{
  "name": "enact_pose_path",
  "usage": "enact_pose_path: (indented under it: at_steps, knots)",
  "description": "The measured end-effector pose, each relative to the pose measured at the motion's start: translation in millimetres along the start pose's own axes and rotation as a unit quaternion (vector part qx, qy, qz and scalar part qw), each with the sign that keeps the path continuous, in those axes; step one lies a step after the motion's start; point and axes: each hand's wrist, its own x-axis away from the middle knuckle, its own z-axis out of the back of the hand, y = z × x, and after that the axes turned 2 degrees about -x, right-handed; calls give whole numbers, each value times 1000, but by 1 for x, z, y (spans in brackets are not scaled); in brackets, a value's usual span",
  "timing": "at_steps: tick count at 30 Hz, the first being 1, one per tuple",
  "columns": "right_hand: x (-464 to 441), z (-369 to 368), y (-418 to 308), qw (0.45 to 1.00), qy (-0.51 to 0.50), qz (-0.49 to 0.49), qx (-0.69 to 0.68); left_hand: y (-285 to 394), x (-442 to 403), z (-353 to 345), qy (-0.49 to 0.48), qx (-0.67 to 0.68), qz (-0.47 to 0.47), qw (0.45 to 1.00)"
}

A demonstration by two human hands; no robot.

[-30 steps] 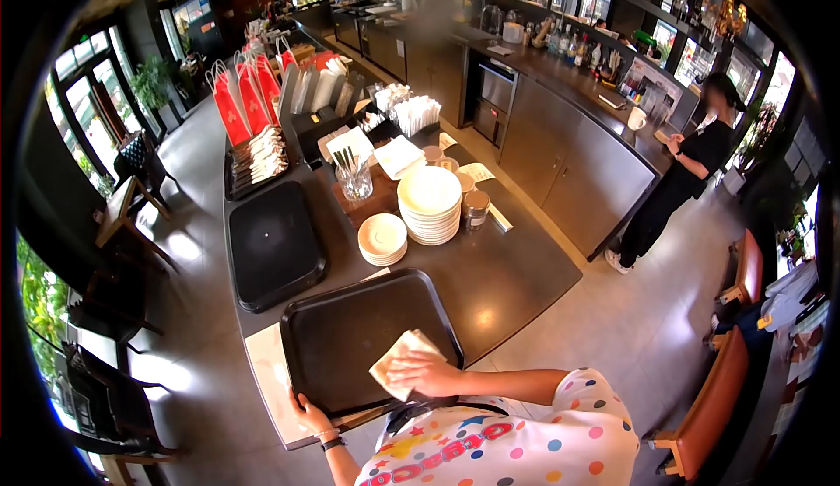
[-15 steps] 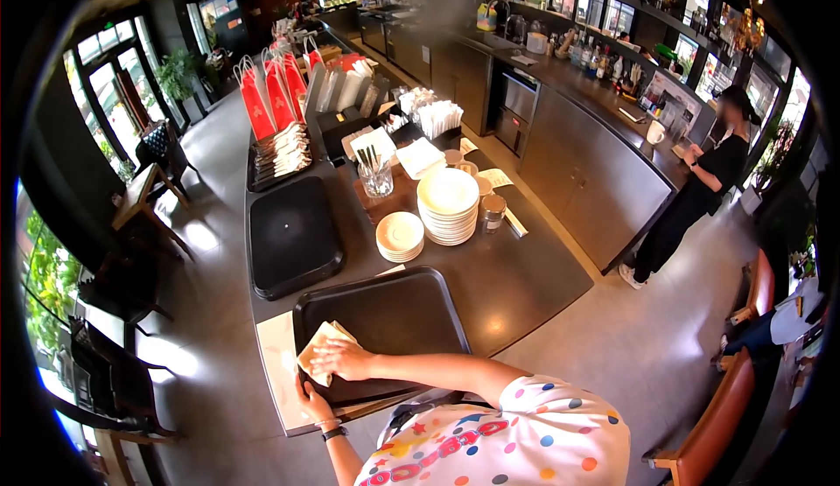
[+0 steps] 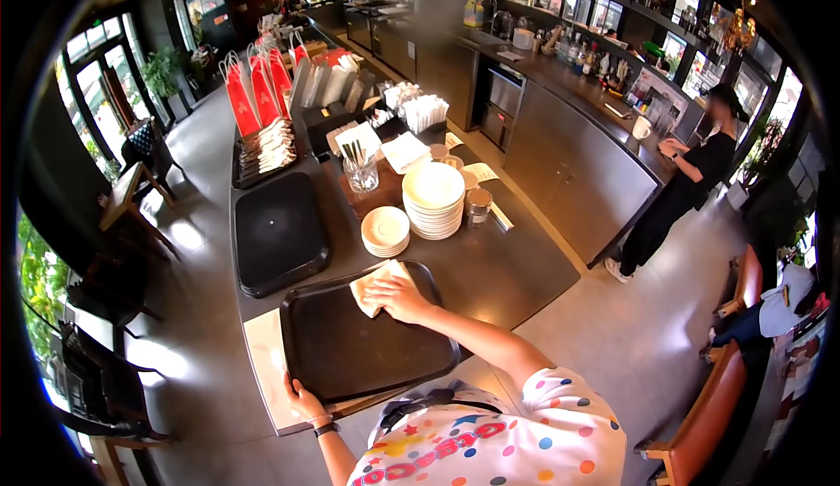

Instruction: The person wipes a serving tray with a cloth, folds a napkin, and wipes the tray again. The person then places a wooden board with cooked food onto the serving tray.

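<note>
– Along the far side, at two o'clock, just see a counter [image 3: 606, 111] with a mug [image 3: 641, 127] on it, beside a person [image 3: 707, 160] in black. And nearer?
– Look at the dark surface [image 3: 516, 263]. Find a black tray [image 3: 354, 355] at its near end, partly over a pale board [image 3: 266, 346].
– Doing what with the right hand [image 3: 395, 297]?
– Holding a pale folded cloth [image 3: 391, 271], fingers laid over it, against the tray's far side, at twelve o'clock.
– And with the left hand [image 3: 306, 401]?
– Gripping the tray's rim near its corner, at eight o'clock, fingers closed there and partly hidden.
– What about beyond the tray?
– Count off small plates [image 3: 385, 227] at twelve, a taller stack [image 3: 434, 185] at one, with a jar [image 3: 479, 208] just beside it. Then notice a glass [image 3: 361, 176] of cutlery behind the small plates.
– And toward eleven?
– Spot a black stack of trays [image 3: 278, 234], then red bags [image 3: 240, 105] well beyond, upright, near wrapped packets [image 3: 266, 146].
</note>
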Motion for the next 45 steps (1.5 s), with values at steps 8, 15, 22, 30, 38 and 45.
enact_pose_path:
  at_steps: [8, 15, 22, 30, 38, 45]
  knots:
    - [83, 64, -46, 997, -71, -1, 6, -2, -1, 1, -4, -5, 8, 1000]
    - [79, 24, -108, 991, -78, 49, -93, -6, -1, 4, -15, -42, -19, 999]
    - [7, -51, -180, 959, -124, 140, -211, 4, -1, 3, -11, 14, 29, 999]
    - [40, -13, -137, 952, -190, 159, -182, 2, 0, 3, 3, -41, -9, 999]
    - [117, 69, -49, 958, -221, 140, -123, 1, 0, 3, 6, -45, -1, 999]
    - [133, 124, -24, 966, -225, 113, -54, -7, -3, 3, 5, -39, -17, 999]
